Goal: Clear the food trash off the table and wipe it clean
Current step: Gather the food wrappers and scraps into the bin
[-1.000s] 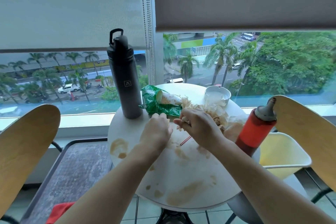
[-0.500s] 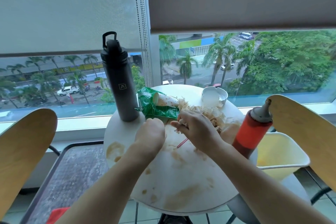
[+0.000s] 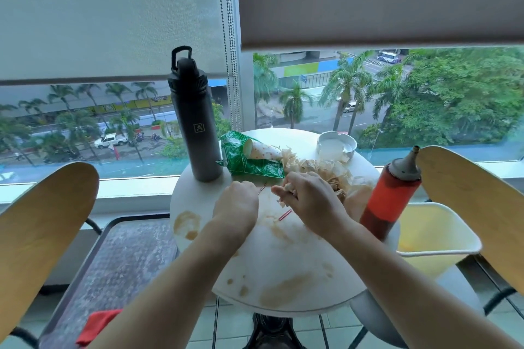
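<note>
right hand (image 3: 307,201) | fingers pinch peel scraps (image 3: 314,167) | left hand (image 3: 236,204) beside

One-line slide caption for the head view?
Both hands gather crumpled wrappers on a stained round table beside a black bottle.

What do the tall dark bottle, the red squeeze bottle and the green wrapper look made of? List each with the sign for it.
Dark bottle: probably powder-coated metal, going by the matte charcoal surface with soft highlights and a small printed logo.
Red squeeze bottle: seemingly soft translucent plastic, with red contents showing through under a grey nozzle cap.
Green wrapper: likely thin plastic or foil film, glossy and sharply crinkled.
</note>
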The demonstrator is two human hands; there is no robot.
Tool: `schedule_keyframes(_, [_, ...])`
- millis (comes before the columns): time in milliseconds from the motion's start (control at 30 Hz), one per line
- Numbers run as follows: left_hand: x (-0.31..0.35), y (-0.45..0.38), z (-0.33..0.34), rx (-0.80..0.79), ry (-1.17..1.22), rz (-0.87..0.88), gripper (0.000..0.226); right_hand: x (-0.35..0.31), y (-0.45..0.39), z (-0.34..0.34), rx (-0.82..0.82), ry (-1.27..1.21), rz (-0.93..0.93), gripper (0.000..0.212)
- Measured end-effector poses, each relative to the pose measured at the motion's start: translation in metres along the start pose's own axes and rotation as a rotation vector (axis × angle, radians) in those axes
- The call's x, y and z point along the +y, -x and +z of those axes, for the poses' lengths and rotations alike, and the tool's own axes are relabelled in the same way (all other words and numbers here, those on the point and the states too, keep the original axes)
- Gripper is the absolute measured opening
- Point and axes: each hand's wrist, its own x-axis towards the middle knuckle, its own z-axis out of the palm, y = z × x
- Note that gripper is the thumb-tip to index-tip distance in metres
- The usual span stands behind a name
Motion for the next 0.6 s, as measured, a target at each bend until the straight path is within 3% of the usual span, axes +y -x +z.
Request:
schedule_keyframes(400, [-0.002, 0.009, 0.002, -0.074, -0.057, -0.019, 0.032, 0.003, 0.01, -0.006, -0.009, 0.004, 0.03, 0.038])
schedule_keyframes(600, [-0.005, 0.017, 0.004, -0.05, 0.016, 0.013, 0.011, -0.003, 0.016, -0.009, 0.005, -0.009, 0.034, 0.035])
